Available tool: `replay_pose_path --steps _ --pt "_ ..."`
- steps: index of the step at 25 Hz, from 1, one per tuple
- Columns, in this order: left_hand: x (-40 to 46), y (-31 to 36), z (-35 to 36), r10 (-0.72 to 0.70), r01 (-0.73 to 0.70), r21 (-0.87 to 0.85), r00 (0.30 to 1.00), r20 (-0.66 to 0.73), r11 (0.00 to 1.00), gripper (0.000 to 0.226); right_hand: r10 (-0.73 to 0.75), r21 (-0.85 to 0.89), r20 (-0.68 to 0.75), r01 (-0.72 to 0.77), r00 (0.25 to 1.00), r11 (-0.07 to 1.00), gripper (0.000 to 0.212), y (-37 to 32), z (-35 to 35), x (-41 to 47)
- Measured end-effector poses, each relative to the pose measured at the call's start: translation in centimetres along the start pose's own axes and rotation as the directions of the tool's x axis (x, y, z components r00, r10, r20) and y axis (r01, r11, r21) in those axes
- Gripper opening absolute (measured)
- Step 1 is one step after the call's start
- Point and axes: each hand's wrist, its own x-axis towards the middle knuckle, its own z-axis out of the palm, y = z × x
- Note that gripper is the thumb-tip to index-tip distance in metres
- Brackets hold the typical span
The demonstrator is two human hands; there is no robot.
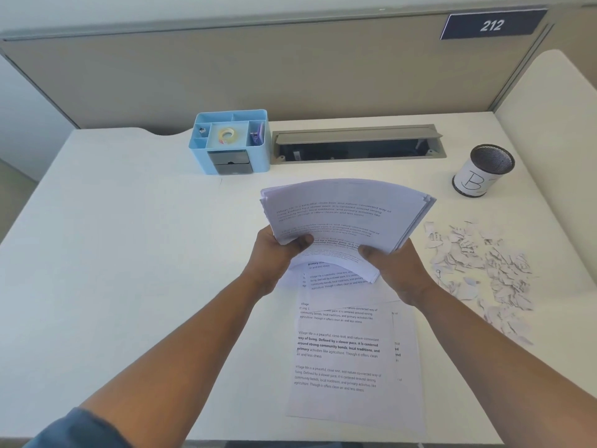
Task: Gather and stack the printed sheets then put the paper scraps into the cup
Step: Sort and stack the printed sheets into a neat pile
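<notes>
1. Nearest the camera, a few printed sheets (342,360) lie flat on the white table (129,253), loosely overlapped, their long axis running away from the person and the text reading upright toward the person.
2. Two bare forearms reach forward over the table on either side of those flat sheets; a blue sleeve shows at the lower left corner.
3. The left hand (277,250) grips the near left edge of a raised stack of sheets (345,215), thumb on top and fingers curled underneath.
4. The right hand (394,263) grips the near right edge of the same stack, thumb pressed on the top page, fingers hidden below.
5. The stack is held just above the far end of the flat sheets; it bows upward between the hands and fans out away from the person, its far edge tipped toward the partition and its edges not squared.
6. The paper scraps (484,270) lie in a loose scatter on the table to the right of the right hand, near it but apart.
7. Farther right and back stands the cup (484,171), a dark mesh one, upright, wrapped in a white label marked "B".
8. At the back, a light blue desk organiser (231,140) holds a roll of tape, beside an open cable tray (358,145); the partition above carries a "212" plate.
</notes>
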Motion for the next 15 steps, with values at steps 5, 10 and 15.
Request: replay_pose_path --steps 5,10,15 --pt "0.1 -0.2 -0.2 -0.009 0.009 0.000 1.000 -0.001 1.000 0.033 0.013 -0.008 -0.006 -0.013 1.000 1.000 0.029 0.2 -0.1 0.4" --pt "0.8 -0.5 -0.6 -0.042 0.042 0.137 0.999 -0.002 0.990 0.030 0.040 -0.032 -0.012 -0.040 0.999 0.999 0.020 0.3 -0.3 0.7" --pt "2.2 0.2 -0.4 -0.139 0.138 0.120 0.990 -0.003 0.983 0.035 0.067 0.005 0.022 -0.067 0.998 0.998 0.017 -0.3 -0.8 2.0"
